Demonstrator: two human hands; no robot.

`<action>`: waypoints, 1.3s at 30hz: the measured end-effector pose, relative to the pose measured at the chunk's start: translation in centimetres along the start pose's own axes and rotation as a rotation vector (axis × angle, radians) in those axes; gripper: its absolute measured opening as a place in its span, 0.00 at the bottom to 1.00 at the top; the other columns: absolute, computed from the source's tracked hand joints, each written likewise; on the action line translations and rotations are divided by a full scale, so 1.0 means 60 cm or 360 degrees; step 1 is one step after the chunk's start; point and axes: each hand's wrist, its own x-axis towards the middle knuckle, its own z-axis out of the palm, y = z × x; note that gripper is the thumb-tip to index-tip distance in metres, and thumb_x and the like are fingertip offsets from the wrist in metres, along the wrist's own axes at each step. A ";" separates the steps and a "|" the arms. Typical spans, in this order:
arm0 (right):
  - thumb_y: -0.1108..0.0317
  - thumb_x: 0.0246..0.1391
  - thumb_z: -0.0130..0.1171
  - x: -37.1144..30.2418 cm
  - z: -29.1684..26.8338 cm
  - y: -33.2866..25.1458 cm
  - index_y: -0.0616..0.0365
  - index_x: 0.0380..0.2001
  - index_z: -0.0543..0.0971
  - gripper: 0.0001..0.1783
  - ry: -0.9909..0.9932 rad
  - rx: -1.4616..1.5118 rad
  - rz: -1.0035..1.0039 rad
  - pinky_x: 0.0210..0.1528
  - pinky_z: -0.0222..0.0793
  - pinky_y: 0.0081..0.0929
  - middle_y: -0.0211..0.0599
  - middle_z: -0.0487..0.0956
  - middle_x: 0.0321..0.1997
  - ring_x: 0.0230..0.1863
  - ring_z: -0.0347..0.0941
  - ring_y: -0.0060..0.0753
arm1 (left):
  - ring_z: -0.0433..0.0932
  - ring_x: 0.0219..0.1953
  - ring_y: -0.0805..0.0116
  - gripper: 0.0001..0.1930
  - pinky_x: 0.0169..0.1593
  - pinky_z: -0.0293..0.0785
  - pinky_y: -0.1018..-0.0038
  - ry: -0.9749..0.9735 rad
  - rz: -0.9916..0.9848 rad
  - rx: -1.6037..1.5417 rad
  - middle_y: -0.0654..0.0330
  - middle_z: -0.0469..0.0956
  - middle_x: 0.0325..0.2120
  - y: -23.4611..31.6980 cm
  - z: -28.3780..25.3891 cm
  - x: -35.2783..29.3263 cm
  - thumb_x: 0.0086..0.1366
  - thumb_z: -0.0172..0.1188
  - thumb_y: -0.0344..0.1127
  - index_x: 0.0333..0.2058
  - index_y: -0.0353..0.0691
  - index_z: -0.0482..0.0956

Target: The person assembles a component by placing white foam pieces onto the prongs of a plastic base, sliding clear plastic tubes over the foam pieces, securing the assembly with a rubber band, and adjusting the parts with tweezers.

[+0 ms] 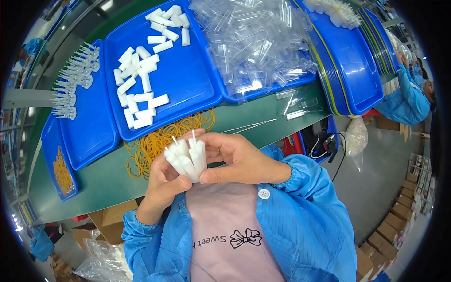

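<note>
Both of my hands hold a bundle of several small white plastic pieces (187, 157) close to my chest. My left hand (162, 185) cups the bundle from below and the left. My right hand (235, 157) wraps it from the right, thumb under it. Thin white stems stick up from the bundle's top. Just beyond my hands a heap of yellow rubber bands (159, 138) lies on the green table (94, 188).
A blue tray (188, 84) with loose white blocks (138, 84) sits ahead. Another blue tray (91, 127) at left carries white nozzle parts (70, 84). Clear plastic tubes (256, 42) fill a tray at the back. Stacked blue trays (350, 66) stand right. Another person in blue (408, 98) works at far right.
</note>
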 end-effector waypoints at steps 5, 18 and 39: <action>0.75 0.48 0.58 -0.032 -0.027 -0.005 0.62 0.51 0.66 0.25 0.0276 -0.0102 -0.0018 0.51 0.67 0.28 0.41 0.71 0.49 0.50 0.71 0.32 | 0.66 0.55 0.53 0.42 0.55 0.66 0.60 0.0235 0.0135 -0.0212 0.48 0.65 0.53 -0.001 -0.002 0.009 0.53 0.63 0.53 0.58 0.34 0.56; 0.64 0.48 0.58 -0.052 -0.062 0.013 0.56 0.48 0.71 0.22 0.0828 -0.2586 -0.0180 0.63 0.43 0.49 0.48 0.65 0.56 0.61 0.55 0.51 | 0.66 0.53 0.50 0.29 0.49 0.72 0.62 0.0084 0.0105 -0.1230 0.47 0.65 0.51 0.000 -0.035 0.003 0.66 0.45 0.46 0.61 0.40 0.50; 0.69 0.43 0.59 0.018 -0.055 0.042 0.54 0.40 0.72 0.17 0.0872 -0.2689 -0.0486 0.40 0.58 0.32 0.32 0.72 0.34 0.35 0.67 0.36 | 0.69 0.35 0.67 0.32 0.39 0.68 0.71 0.0134 0.0194 -0.0951 0.52 0.68 0.46 0.000 -0.034 -0.010 0.65 0.46 0.52 0.59 0.35 0.54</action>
